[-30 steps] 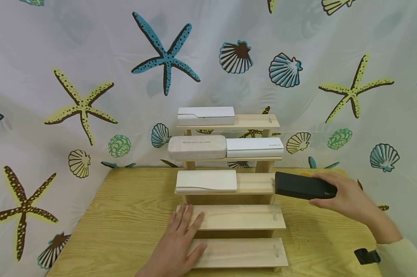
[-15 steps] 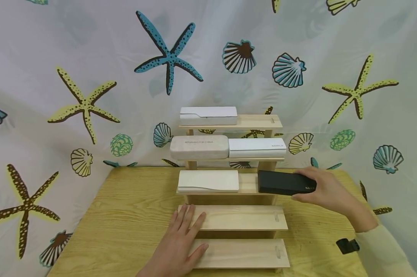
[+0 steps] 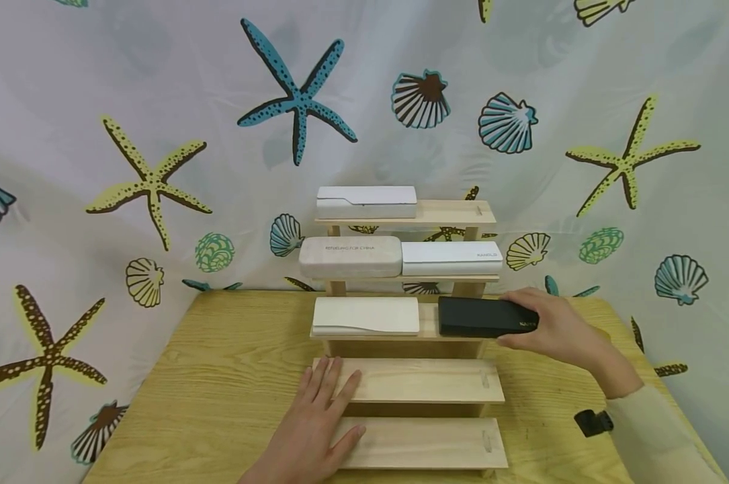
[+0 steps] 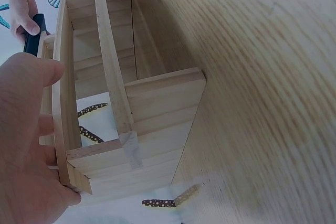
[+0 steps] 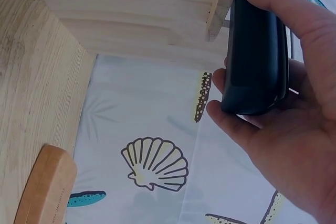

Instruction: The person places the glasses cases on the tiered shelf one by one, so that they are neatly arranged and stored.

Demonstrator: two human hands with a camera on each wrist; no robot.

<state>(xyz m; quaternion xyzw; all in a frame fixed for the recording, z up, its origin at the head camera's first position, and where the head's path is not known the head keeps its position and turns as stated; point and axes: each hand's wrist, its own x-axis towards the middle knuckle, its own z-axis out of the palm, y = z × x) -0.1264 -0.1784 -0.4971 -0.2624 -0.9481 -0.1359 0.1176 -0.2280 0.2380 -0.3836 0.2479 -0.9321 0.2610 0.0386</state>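
My right hand [image 3: 566, 336] grips the right end of a black glasses case [image 3: 482, 317], thumb along its front and fingers behind. The case [image 5: 257, 45] fills the gap between thumb and fingers in the right wrist view. It lies level at the middle tier of a stepped wooden rack [image 3: 412, 380], a small gap right of a white glasses case [image 3: 364, 314]. Whether its underside touches the board cannot be told. My left hand [image 3: 310, 427] rests flat on the left side of the two lower tiers, fingers straight; the left wrist view shows it at the rack's edge.
Above sit a beige case [image 3: 351, 259] and a white case [image 3: 451, 257], side by side. Another white case [image 3: 367, 202] is on the top tier. A tan case [image 5: 47, 187] lies on the table at the right. A patterned curtain [image 3: 158, 81] hangs behind.
My right hand has carried the black glasses case leftward, from beyond the rack's right side onto or just over the middle tier. The left hand stays in place.
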